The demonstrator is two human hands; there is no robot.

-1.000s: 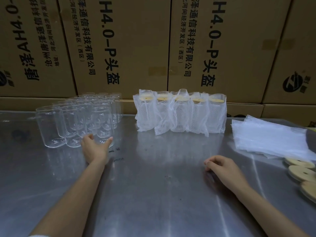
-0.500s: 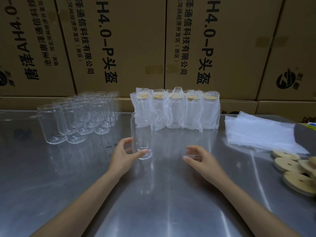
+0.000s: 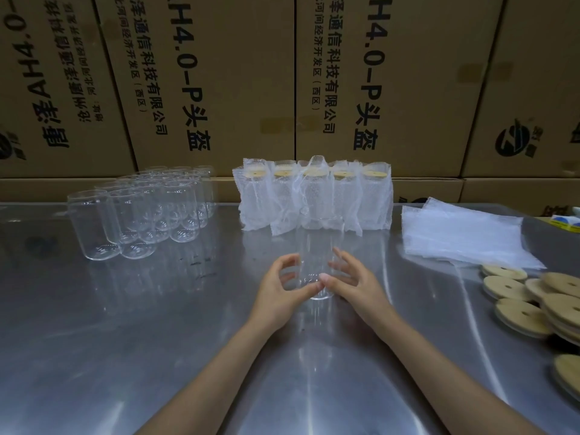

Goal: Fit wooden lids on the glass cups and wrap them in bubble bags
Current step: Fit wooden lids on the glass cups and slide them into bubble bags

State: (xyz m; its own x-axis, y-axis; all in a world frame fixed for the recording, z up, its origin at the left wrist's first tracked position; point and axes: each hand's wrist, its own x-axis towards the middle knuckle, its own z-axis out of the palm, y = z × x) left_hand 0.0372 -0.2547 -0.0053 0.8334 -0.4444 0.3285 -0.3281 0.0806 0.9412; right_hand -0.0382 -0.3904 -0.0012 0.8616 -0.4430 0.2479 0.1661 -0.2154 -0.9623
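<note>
One clear glass cup [image 3: 317,246] stands upright on the steel table [image 3: 125,340], at its centre. My left hand [image 3: 279,293] curls round the cup's base from the left. My right hand [image 3: 357,281] holds the same base from the right, thumb in front and fingers spread along the side. Both thumbs meet at the front of the glass. Several empty glass cups [image 3: 141,215] stand grouped at the back left. A row of cups wrapped in bubble bags [image 3: 314,196], wooden lids fitted, stands behind the held cup.
A stack of flat bubble bags [image 3: 464,237] lies at the right, with several round wooden lids [image 3: 533,293] piled nearer me by the right edge. Printed cardboard boxes [image 3: 219,89] form a wall behind the table. A small blue and yellow item [image 3: 565,221] sits at far right.
My left hand took one cup from the group at the left and brought it to the table's centre. My right hand moved left and closed in on the cup.
</note>
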